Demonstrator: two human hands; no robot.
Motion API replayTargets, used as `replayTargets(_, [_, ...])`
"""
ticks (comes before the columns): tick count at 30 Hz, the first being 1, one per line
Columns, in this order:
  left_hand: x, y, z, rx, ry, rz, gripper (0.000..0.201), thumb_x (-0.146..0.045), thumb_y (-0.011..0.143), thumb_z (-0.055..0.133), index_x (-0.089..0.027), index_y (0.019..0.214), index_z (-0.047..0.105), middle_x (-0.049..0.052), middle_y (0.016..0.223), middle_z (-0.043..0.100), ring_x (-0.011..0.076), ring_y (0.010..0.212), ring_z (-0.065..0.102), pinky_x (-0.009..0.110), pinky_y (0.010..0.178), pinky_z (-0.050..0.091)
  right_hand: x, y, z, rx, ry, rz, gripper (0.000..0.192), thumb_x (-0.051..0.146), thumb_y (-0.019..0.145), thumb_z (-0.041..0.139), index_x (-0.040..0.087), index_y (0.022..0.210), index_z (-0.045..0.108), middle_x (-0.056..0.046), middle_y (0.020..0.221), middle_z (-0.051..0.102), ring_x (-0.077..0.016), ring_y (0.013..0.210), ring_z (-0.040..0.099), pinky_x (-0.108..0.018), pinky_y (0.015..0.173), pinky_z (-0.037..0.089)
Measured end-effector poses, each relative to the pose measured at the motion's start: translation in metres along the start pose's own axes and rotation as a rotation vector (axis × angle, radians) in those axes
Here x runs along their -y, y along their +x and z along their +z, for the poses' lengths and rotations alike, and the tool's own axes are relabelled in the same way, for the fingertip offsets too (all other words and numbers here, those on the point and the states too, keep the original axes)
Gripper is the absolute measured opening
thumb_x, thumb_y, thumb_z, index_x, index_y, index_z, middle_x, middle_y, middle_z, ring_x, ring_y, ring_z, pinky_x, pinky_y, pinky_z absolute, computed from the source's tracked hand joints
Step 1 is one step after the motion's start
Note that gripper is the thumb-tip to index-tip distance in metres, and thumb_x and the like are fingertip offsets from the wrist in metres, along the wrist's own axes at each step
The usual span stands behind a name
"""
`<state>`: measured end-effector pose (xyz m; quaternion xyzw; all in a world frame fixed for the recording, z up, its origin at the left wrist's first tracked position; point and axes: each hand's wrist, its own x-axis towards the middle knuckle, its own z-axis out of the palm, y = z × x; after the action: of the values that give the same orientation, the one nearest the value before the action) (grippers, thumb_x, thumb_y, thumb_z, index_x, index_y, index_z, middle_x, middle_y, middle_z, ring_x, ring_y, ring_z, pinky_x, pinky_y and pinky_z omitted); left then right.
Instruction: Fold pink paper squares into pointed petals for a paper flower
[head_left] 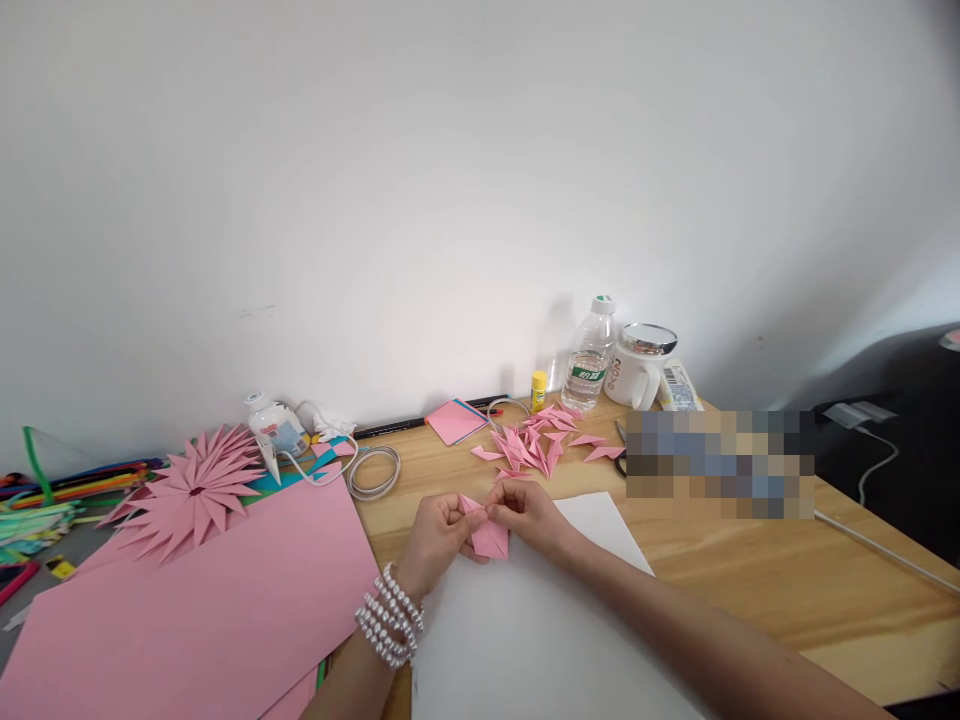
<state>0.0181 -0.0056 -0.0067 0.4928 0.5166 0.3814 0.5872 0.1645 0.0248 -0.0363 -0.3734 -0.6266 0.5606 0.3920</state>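
We hold a small, flat-folded piece of pink paper (491,543) over the far part of a large white sheet of paper (540,640). We pinch its left side with the left hand (437,530): the thumb lies in front, the fingers lie behind and below, and only the paper separates them. We pinch its upper right edge with the right hand (523,512), thumb and fingertips drawn together. Crease lines show on the face of the piece. On the left wrist we wear a multi-strand bracelet of pearl-like beads (390,615).

We have the white sheet laid on a light wood-grain table (750,570). Just beyond the right hand we find a loose pile of pointed, folded pink paper units (529,447). Behind the pile stands a yellow cylindrical glue stick (538,391). To its right we see a clear plastic bottle with a green label (588,365), upright, then a white mug with a silver rim (632,377).

To the left of the pile we see a small stack of pink and blue paper (454,422), a long black pen (390,429) and a coiled grey cable (397,468). Farther left we locate a large pink paper sheet (202,610), with a round, spiked pink paper rosette (191,510) at its far edge.
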Motion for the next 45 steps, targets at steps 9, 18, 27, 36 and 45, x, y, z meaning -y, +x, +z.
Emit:
replayTargets(9, [0.001, -0.003, 0.007, 0.094, 0.028, -0.033, 0.028, -0.036, 0.055, 0.069, -0.013, 0.053, 0.053, -0.001, 0.044, 0.055, 0.0135, 0.04, 0.055, 0.027, 0.041, 0.049, 0.003, -0.001, 0.001, 0.029, 0.025, -0.003, 0.013, 0.026, 0.065, 0.058, 0.014, 0.058, 0.055, 0.002, 0.055, 0.051, -0.0081, 0.049, 0.044, -0.02, 0.047, 0.035])
replayTargets(18, [0.002, -0.004, 0.01, 0.096, -0.014, -0.027, 0.032, -0.041, 0.055, 0.068, -0.012, 0.056, 0.054, -0.001, 0.047, 0.055, 0.0138, 0.042, 0.056, 0.028, 0.043, 0.05, -0.001, 0.001, -0.002, 0.058, 0.077, 0.028, 0.007, 0.014, 0.061, 0.055, 0.013, 0.064, 0.061, 0.002, 0.059, 0.057, -0.0087, 0.053, 0.048, -0.02, 0.05, 0.036])
replayTargets(27, [0.001, -0.002, 0.006, 0.024, -0.028, -0.028, 0.034, -0.042, 0.055, 0.068, -0.011, 0.062, 0.057, 0.004, 0.052, 0.06, 0.0147, 0.044, 0.056, 0.029, 0.045, 0.05, 0.004, -0.001, -0.005, 0.14, 0.232, 0.05, 0.02, 0.021, 0.063, 0.06, 0.014, 0.082, 0.064, -0.002, 0.072, 0.064, -0.0126, 0.066, 0.058, -0.025, 0.064, 0.043])
replayTargets(36, [-0.001, -0.001, 0.003, -0.04, -0.02, 0.034, 0.034, -0.042, 0.057, 0.067, -0.01, 0.062, 0.057, 0.004, 0.052, 0.06, 0.0141, 0.045, 0.056, 0.026, 0.043, 0.049, 0.001, -0.001, -0.004, 0.123, 0.312, 0.016, 0.029, 0.014, 0.058, 0.059, 0.015, 0.087, 0.064, -0.002, 0.075, 0.065, -0.0153, 0.071, 0.059, -0.031, 0.071, 0.045])
replayTargets(45, [-0.005, 0.001, -0.004, -0.14, -0.026, 0.061, 0.031, -0.038, 0.058, 0.067, -0.01, 0.065, 0.058, 0.005, 0.055, 0.062, 0.0157, 0.05, 0.059, 0.027, 0.045, 0.05, 0.004, -0.001, 0.0, 0.061, 0.213, 0.02, 0.018, 0.025, 0.065, 0.059, 0.014, 0.079, 0.064, -0.002, 0.068, 0.064, -0.0127, 0.061, 0.057, -0.027, 0.061, 0.045])
